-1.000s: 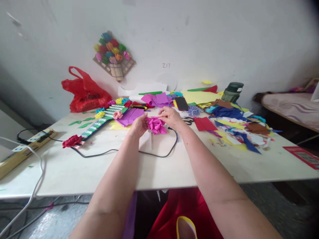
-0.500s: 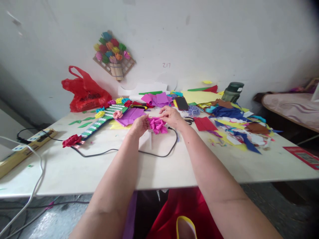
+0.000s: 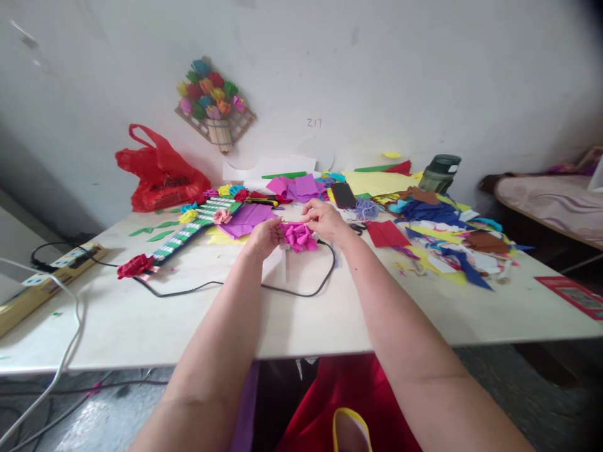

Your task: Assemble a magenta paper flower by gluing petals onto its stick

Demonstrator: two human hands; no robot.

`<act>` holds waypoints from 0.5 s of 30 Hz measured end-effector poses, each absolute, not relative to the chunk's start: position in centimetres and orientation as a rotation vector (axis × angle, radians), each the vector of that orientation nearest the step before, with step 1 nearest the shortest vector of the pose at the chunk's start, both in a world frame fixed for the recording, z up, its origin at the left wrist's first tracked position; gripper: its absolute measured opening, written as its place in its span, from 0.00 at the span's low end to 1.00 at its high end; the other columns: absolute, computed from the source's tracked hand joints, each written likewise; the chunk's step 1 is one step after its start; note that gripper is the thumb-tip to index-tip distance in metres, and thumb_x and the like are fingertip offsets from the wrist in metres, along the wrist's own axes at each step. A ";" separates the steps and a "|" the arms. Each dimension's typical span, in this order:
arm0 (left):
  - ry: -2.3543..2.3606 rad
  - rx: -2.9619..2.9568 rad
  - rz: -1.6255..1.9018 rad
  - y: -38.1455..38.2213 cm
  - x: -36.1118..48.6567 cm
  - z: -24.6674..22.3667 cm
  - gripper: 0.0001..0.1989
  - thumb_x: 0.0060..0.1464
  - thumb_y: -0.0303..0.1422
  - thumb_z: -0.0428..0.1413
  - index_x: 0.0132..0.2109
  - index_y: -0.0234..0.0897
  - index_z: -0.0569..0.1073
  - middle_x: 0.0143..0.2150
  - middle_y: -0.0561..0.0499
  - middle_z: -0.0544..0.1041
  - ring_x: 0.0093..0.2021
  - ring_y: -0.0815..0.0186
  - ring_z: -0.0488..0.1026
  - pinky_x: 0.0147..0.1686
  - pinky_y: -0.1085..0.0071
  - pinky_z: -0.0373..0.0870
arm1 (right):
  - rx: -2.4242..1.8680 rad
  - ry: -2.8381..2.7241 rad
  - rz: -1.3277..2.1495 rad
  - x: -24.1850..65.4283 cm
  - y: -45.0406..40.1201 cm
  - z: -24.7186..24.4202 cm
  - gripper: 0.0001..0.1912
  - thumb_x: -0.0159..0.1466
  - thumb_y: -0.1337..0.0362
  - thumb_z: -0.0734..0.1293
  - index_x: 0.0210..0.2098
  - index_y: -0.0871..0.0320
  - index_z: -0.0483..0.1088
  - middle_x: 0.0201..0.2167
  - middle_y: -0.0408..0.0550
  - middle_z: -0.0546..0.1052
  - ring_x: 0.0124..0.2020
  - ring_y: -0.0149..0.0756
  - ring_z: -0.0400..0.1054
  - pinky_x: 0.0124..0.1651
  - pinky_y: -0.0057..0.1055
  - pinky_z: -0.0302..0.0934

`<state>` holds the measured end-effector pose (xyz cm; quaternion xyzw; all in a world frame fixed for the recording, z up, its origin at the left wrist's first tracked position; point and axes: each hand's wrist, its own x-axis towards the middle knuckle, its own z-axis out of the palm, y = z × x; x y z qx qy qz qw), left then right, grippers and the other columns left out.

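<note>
Over the middle of the table, a magenta paper flower [image 3: 300, 239] hangs between my two hands. My left hand [image 3: 266, 237] has its fingers closed at the flower's left end. On the other side, my right hand [image 3: 324, 220] pinches the upper edge, where a thin rolled strip or stick runs between the hands. A white glue-gun-like piece [image 3: 283, 267] is partly visible beneath the flower, joined near a black cord [image 3: 301, 294]. Purple paper sheets [image 3: 247, 220] lie just beyond my left hand.
Finished paper flowers [image 3: 222, 216] sit on a green-and-white striped board [image 3: 181, 240] at left, near a red plastic bag [image 3: 160, 179]. Right of my hands are red paper [image 3: 387, 235], a phone [image 3: 343, 196], scissors [image 3: 358, 228], coloured scraps [image 3: 438, 220] and a dark bottle [image 3: 440, 174]. A power strip [image 3: 61, 273] lies far left.
The magenta flower has turned slightly and shifted a little to the right between the fingers. Both hands stay almost in the same place.
</note>
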<state>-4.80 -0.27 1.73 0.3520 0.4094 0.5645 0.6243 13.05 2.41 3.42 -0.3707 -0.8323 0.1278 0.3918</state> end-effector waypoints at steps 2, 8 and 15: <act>0.946 0.798 1.307 -0.4 -4.7 1.9 0.09 0.52 0.29 0.53 0.25 0.32 0.72 0.18 0.49 0.73 0.16 0.66 0.69 0.19 0.71 0.67 | -0.948 -2.114 0.319 13.1 2.3 3.5 0.07 0.53 0.72 0.66 0.25 0.58 0.76 0.38 0.45 0.74 0.29 0.28 0.64 0.30 0.27 0.57; 0.954 0.774 1.292 -0.9 -4.5 2.5 0.12 0.55 0.30 0.49 0.25 0.32 0.71 0.19 0.48 0.74 0.17 0.66 0.69 0.20 0.71 0.67 | -0.946 -2.117 0.314 13.0 2.1 3.6 0.08 0.53 0.73 0.65 0.25 0.58 0.76 0.39 0.45 0.75 0.29 0.28 0.65 0.30 0.26 0.57; 0.942 0.764 1.291 -0.9 -4.6 2.3 0.12 0.53 0.30 0.51 0.23 0.33 0.70 0.18 0.48 0.73 0.18 0.67 0.69 0.21 0.72 0.67 | -0.980 -2.122 0.300 13.0 1.9 3.9 0.07 0.53 0.72 0.66 0.26 0.58 0.76 0.39 0.45 0.75 0.31 0.29 0.67 0.32 0.27 0.57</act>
